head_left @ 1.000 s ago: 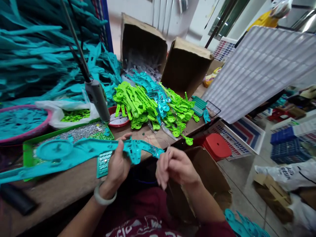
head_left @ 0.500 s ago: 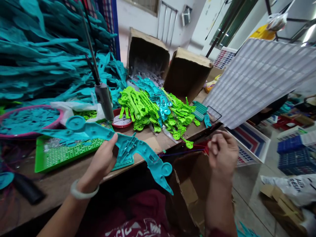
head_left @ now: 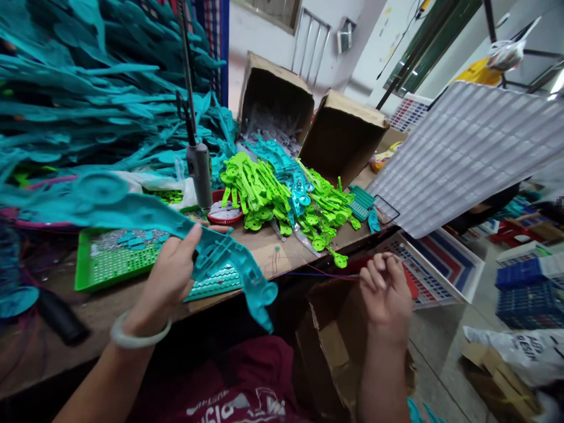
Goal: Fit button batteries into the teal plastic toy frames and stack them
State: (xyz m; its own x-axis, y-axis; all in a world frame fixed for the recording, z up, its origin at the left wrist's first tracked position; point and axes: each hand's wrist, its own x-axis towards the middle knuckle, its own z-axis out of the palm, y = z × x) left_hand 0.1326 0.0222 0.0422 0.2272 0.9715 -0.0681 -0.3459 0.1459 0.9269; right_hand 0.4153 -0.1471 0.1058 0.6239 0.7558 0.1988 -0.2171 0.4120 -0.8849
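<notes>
A long teal plastic part (head_left: 154,212) reaches from the left edge to the middle of the view, tilted above the bench. My left hand (head_left: 174,267) is wrapped round its middle. Off to the right, over the bench's front edge, my right hand (head_left: 385,288) has its fingers curled together, holding the end of thin red and blue wires (head_left: 326,274) that run left toward the teal part. Behind the part lies a pile of bright green plastic pieces (head_left: 259,191). Under its right half sits a teal perforated tray (head_left: 215,282).
A grey electric screwdriver (head_left: 200,173) hangs upright behind my left hand. A green tray (head_left: 118,264) holds small parts. Stacked teal parts (head_left: 88,106) fill the left. Two cardboard boxes stand behind; an open carton (head_left: 335,341) is below the bench edge.
The teal part has shifted left and its left end has come nearer the camera. My right hand has moved slightly left and down, its fingers turned more upward. The view has shifted a little.
</notes>
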